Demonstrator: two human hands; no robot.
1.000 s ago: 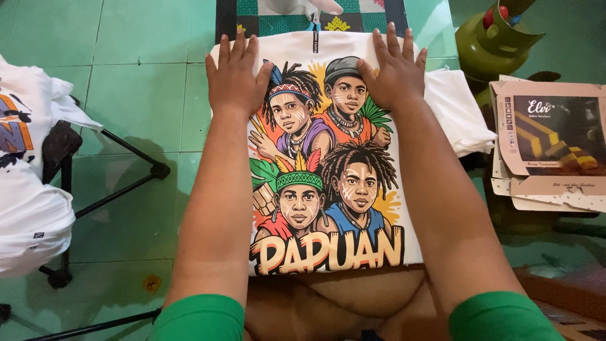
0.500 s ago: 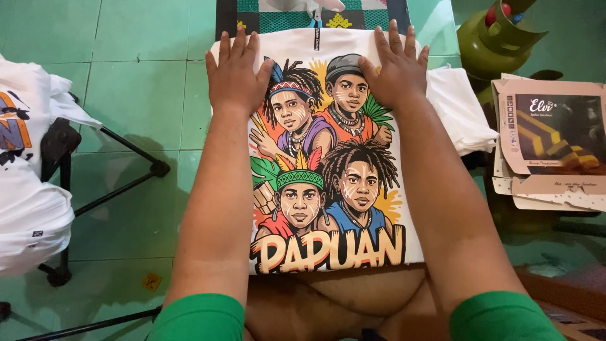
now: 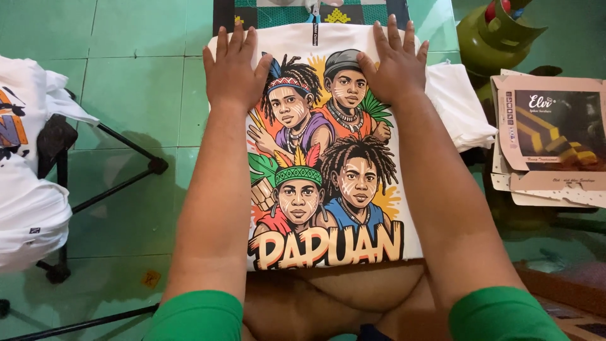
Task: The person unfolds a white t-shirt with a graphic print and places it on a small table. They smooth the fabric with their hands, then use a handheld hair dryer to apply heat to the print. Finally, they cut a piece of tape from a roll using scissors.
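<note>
A white T-shirt [image 3: 328, 38] lies flat in front of me, its large colourful print of several cartoon figures and big lettering facing up. My left hand [image 3: 232, 66] presses palm-down on the shirt's upper left part, fingers spread. On the upper right part rests my right hand [image 3: 394, 63], also flat with fingers apart. Both forearms run down along the print's sides. Neither hand holds anything. The shirt's near edge ends above my lap.
A stack of white printed shirts [image 3: 25, 189] rests on a black folding stand [image 3: 120, 170] at the left. Flat cardboard boxes [image 3: 549, 136] lie at the right beside a green gas cylinder [image 3: 499, 35]. Green floor tiles [image 3: 126, 82] surround everything; a patterned mat [image 3: 278, 12] is at the top.
</note>
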